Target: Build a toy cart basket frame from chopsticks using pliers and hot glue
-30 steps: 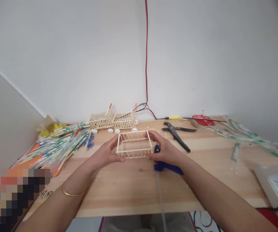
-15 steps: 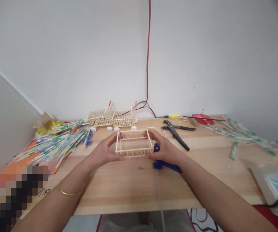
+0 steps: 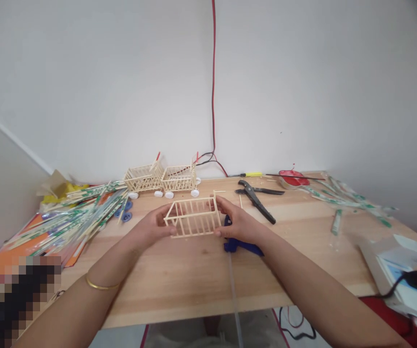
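Note:
Between my two hands is a small basket frame point(image 3: 194, 216) built of thin wooden sticks, held a little above the table and tilted so its slatted side faces me. My left hand point(image 3: 157, 223) grips its left end, thumb in front and fingers behind. The right end is pinched by my right hand point(image 3: 235, 220) in the same way. Just behind and below the right hand lies a blue glue gun point(image 3: 242, 246), partly hidden, with a clear glue stick point(image 3: 234, 295) trailing toward me.
Two wheeled stick carts point(image 3: 143, 179) stand at the back. Packaged sticks point(image 3: 74, 217) and blue wheels point(image 3: 125, 212) lie left. Black pliers point(image 3: 257, 200), a red dish point(image 3: 294, 179) and torn wrappers point(image 3: 360, 203) lie right. A white box point(image 3: 393, 270) sits at the right edge.
The basket frame has been tipped, so its slatted side now shows where its open top faced me before. Both hands still hold its ends. The whole view has shifted slightly.

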